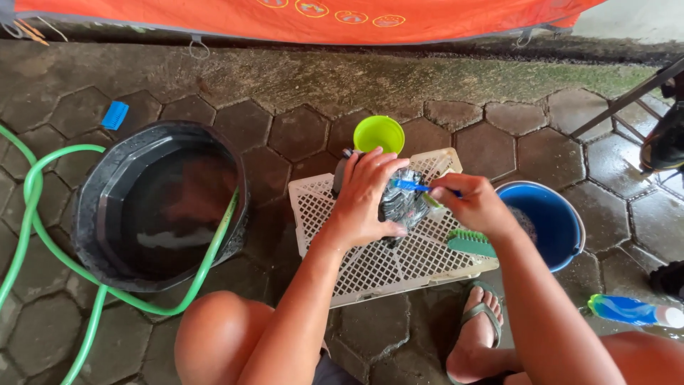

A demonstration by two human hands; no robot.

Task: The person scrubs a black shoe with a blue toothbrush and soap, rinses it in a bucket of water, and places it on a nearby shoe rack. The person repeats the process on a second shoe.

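Right hand [476,207] fingers pinched closed around a small blue brush [412,186], thumb and forefinger gripping its handle end; the brush tip points left and touches the top of a dark patterned shoe [400,203]. Left hand [365,203] fingers spread wide and curled over the shoe's left side, palm pressing on it and holding it in place. Shoe sits on a white plastic lattice tray [370,264] lying flat on the ground, near the tray's far middle. Part of the shoe is hidden under the left hand, so its full shape cannot be told.

A green scrub brush [470,244] lies on the tray's right side, just under the right wrist. A lime green cup [379,133] stands just beyond the tray's far edge, near the shoe. A blue bucket [552,221] stands right beside the tray, partly behind the right forearm. A black tub [160,203] with water in it sits to the left of the tray; a green hose [43,235] loops around it and runs over its near rim. A small blue comb-like piece [115,115] lies on the wet hexagon paving [299,132] far left. A blue bottle [627,311] lies on the ground at far right. The person's foot in a sandal [479,321] rests just in front of the tray. Orange cloth [306,18] hangs along the top edge.
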